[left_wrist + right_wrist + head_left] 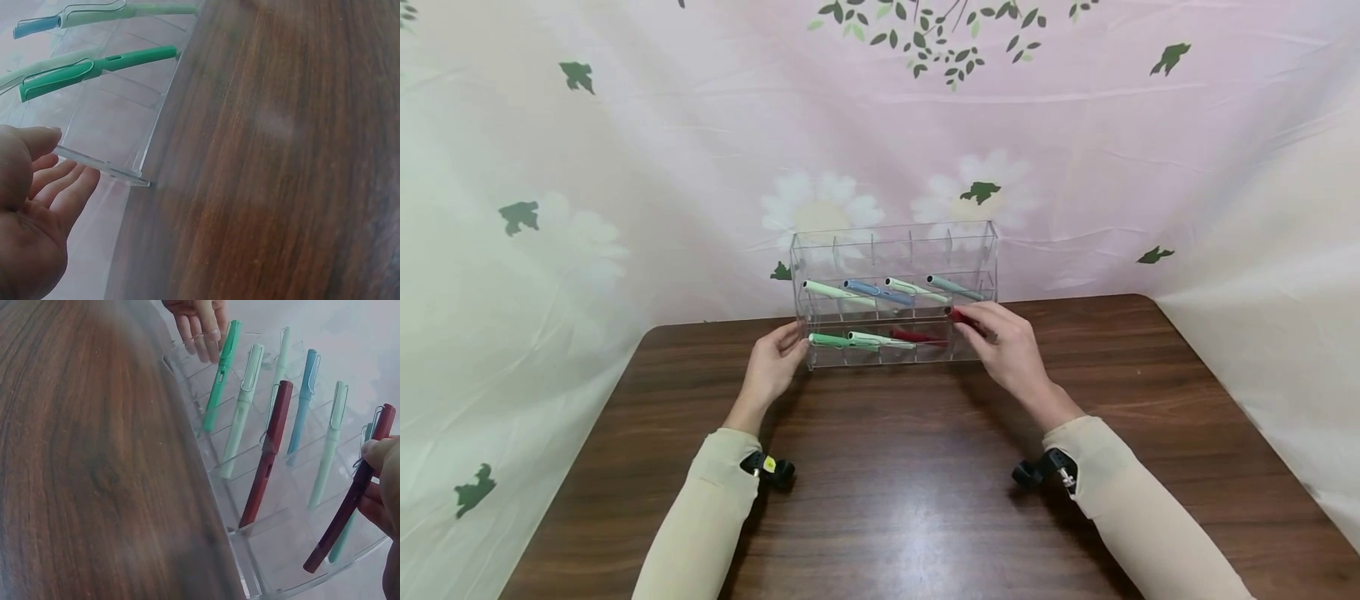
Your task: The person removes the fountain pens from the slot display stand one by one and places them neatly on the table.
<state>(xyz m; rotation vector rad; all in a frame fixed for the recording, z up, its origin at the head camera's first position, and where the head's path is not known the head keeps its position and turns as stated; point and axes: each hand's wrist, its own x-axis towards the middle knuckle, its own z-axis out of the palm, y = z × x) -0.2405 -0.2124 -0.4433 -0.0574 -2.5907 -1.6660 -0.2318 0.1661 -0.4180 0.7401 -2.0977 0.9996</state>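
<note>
Dark red pen (338, 519) is in the right hand (1011, 346), pinched between thumb and fingers near its capped end, at the right part of the clear rack (853, 254) on the tabletop (887, 467). The relation that counts most here is the pen's slant against the rack: from the right wrist its long axis runs down from the cap, held uppermost, to a lower end over the rack's right part, roughly the same way as the racked pens but leaning more than the second red pen (261, 475) resting in the lower row. That resting pen lies to the left of the held one, with the green pen (829, 340) farther left in the same row; the teal pen (955, 288), at the right of the upper row, lies partly behind the held pen in the right wrist view. Whether the held pen's lower end touches the rack cannot be told, and in the head view the fingers hide most of its length, only the cap end showing, turned leftward. The right hand is plainly the nearer one, being on the pen itself; the left hand (771, 367) is well apart at the rack's opposite end, thumb on one side and fingers on the other, gripping the edge of the end panel just beside the green pen.
</note>
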